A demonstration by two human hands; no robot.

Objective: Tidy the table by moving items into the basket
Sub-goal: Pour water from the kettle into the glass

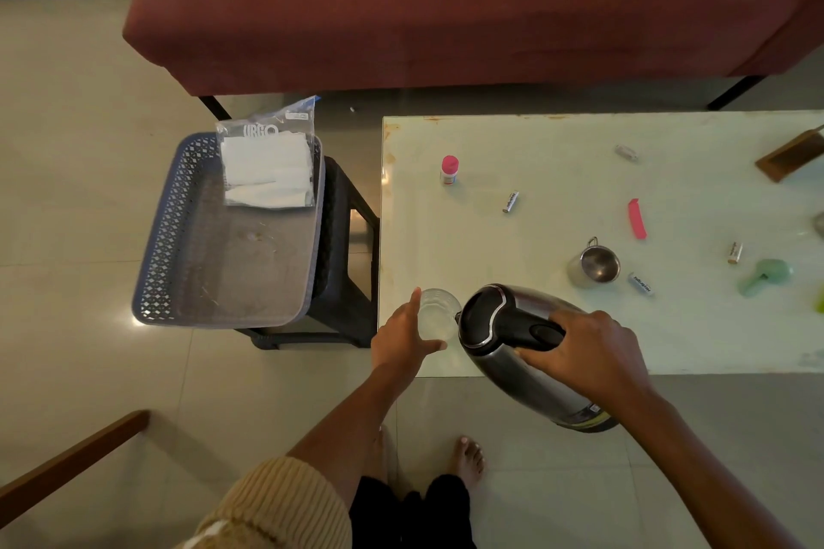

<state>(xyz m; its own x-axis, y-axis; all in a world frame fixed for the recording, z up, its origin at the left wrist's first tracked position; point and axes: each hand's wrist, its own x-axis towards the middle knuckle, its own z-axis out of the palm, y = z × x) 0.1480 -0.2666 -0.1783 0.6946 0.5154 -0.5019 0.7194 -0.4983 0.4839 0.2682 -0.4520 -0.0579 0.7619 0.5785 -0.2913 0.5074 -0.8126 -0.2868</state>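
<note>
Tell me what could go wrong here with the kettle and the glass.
The kettle is tilted in the right hand, spout at the glass; anything poured could splash the left hand gripping that glass. The glass is by the near corner of the table, so a bump from the kettle might knock it off.

Home living room: maroon sofa (446, 4), glass coffee table (557, 156), tiled floor (67, 147).

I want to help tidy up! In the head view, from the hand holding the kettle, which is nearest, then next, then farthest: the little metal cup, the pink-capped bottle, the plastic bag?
From the right hand on the kettle:
1. metal cup, on the table just beyond the hand.
2. pink-capped bottle, toward the table's far left.
3. plastic bag, off the table, in the basket.
</note>
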